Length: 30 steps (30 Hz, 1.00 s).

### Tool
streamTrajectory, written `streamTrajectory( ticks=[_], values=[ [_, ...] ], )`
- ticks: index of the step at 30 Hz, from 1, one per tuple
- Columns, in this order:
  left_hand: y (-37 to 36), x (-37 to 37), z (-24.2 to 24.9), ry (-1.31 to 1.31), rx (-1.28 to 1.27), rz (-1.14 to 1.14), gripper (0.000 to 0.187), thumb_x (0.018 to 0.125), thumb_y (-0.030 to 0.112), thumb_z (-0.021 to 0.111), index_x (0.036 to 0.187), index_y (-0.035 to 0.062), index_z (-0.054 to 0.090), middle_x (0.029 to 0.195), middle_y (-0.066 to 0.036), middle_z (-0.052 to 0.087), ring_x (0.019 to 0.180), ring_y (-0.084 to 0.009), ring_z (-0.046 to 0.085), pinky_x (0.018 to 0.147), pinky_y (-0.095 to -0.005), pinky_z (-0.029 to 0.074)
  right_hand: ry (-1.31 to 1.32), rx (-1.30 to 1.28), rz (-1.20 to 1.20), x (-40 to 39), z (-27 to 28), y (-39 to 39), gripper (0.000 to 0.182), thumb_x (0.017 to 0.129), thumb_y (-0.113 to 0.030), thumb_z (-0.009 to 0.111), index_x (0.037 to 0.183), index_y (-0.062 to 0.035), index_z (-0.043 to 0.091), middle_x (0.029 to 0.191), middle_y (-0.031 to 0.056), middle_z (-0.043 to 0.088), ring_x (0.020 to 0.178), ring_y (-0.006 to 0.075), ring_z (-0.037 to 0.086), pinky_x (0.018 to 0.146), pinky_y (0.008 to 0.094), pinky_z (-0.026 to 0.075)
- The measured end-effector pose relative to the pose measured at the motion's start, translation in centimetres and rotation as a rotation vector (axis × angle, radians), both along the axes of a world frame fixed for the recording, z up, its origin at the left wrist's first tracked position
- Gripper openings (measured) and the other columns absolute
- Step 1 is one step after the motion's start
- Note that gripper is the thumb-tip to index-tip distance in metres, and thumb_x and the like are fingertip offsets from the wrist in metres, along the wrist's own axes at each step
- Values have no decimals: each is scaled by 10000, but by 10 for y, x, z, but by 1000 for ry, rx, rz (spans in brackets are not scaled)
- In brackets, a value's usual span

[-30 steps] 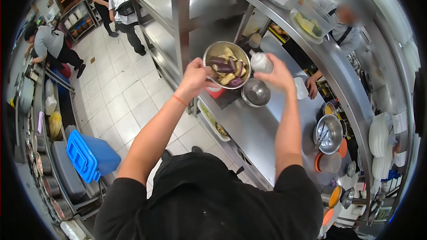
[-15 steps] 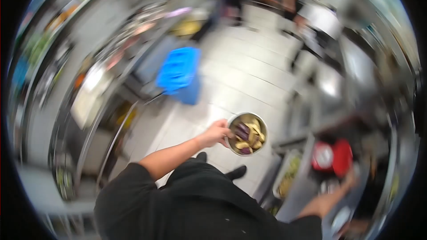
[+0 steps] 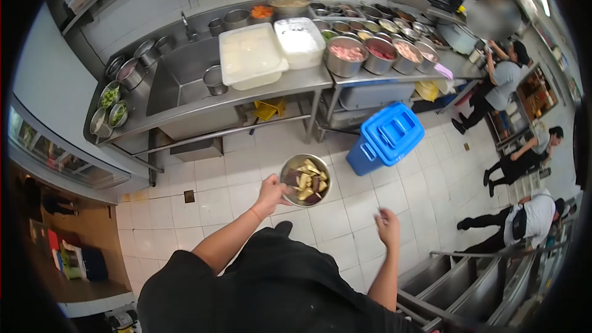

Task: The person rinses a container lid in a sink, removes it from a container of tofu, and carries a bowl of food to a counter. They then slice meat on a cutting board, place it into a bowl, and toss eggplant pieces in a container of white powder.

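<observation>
My left hand [image 3: 271,195] grips the left rim of a round metal bowl [image 3: 329,192], held out over the tiled floor. Inside the bowl lie pale and purple-skinned chunks [image 3: 306,180], which look like cut eggplant. My right hand [image 3: 386,225] is raised over the floor to the right of the bowl, apart from it. Its fingers are bent together, and something small and thin shows at their tips, too small to name. Beyond both hands stands a blue lidded bin [image 3: 393,134].
A steel counter [image 3: 197,106] with a sink runs across the back, bearing white tubs [image 3: 250,55] and metal pots of food [image 3: 346,55]. Several people in dark aprons stand at the right. Steel racks [image 3: 468,283] are at the lower right.
The view has swung left, bringing the sink counter ahead. My right hand has come away from the red item at the right counter. The bowl remains in my left hand.
</observation>
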State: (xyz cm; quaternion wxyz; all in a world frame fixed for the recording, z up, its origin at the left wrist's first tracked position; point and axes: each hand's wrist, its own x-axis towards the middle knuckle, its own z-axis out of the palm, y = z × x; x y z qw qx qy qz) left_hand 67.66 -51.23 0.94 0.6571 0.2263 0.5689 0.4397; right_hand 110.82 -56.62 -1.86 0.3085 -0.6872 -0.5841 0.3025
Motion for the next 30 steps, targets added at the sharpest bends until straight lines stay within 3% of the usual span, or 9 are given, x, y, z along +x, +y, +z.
streamTrajectory(
  ticks=[4, 10, 14, 17, 18, 19, 22, 24, 30],
  values=[
    [29, -81, 14, -11, 16, 238, 260, 817, -30, 611, 917, 89, 403, 906, -154, 568, 822, -333, 709, 565, -516, 663, 129, 142, 311, -158, 25, 208, 301, 917, -149, 734, 1167, 12, 695, 1067, 186, 739, 972, 303, 726, 858, 373, 571],
    [85, -127, 53, -87, 121, 469, 251, 835, -86, 573, 877, 86, 396, 903, -149, 587, 789, -310, 708, 586, -508, 679, 580, 319, 449, -323, 127, 482, 235, 995, -75, 623, 1163, 79, 678, 910, 113, 730, 765, 142, 701, 643, 313, 593],
    [133, -148, 70, -111, 151, 582, 239, 840, -90, 575, 884, 84, 417, 925, -162, 622, 786, -302, 728, 590, -494, 684, 10, 332, 614, -397, 105, 679, 310, 929, -150, 701, 1207, -13, 708, 963, 161, 750, 795, 222, 741, 684, 341, 609],
    [169, -161, 81, -91, 174, 695, 226, 847, -90, 574, 892, 87, 440, 943, -178, 655, 817, -300, 748, 593, -486, 688, -422, 671, 1086, -435, -25, 798, 597, 828, -280, 800, 1380, -131, 629, 1100, 200, 745, 901, 338, 742, 832, 424, 597],
    [182, -164, 83, -79, 179, 742, 222, 844, -80, 573, 914, 92, 451, 983, -190, 677, 841, -306, 753, 582, -474, 685, -347, -281, 1062, -437, 59, 743, 798, 725, -309, 873, 1419, -46, 581, 1249, 214, 709, 1139, 368, 680, 1004, 427, 525],
    [194, -166, 85, -71, 183, 786, 221, 842, -71, 572, 936, 97, 462, 1022, -201, 698, 865, -313, 757, 571, -463, 681, -470, 233, 1310, -448, -39, 788, 795, 691, -321, 901, 1386, -55, 622, 1294, 220, 684, 1195, 357, 652, 1028, 428, 509],
    [240, -168, 104, -45, 178, 828, 201, 861, -65, 551, 949, 94, 464, 1033, -193, 700, 910, -303, 761, 574, -448, 678, -734, 100, 1351, -448, 2, 773, 648, 740, -266, 869, 1316, -41, 674, 1242, 224, 704, 1146, 349, 676, 1004, 431, 522],
    [268, -173, 103, 8, 169, 816, 174, 882, -39, 544, 941, 97, 453, 1050, -192, 700, 939, -289, 757, 582, -444, 678, -421, 337, 1224, -424, -4, 791, 474, 796, -205, 811, 1213, -2, 714, 1138, 219, 738, 1058, 374, 701, 946, 431, 535],
    [386, -173, 109, -69, 196, 720, 238, 855, -51, 596, 855, 97, 409, 859, -110, 580, 799, -251, 697, 578, -456, 663, 36, -131, 950, -398, 115, 796, 382, 845, -103, 726, 1210, 8, 709, 1138, 259, 717, 1083, 419, 674, 993, 419, 523]
  ],
)
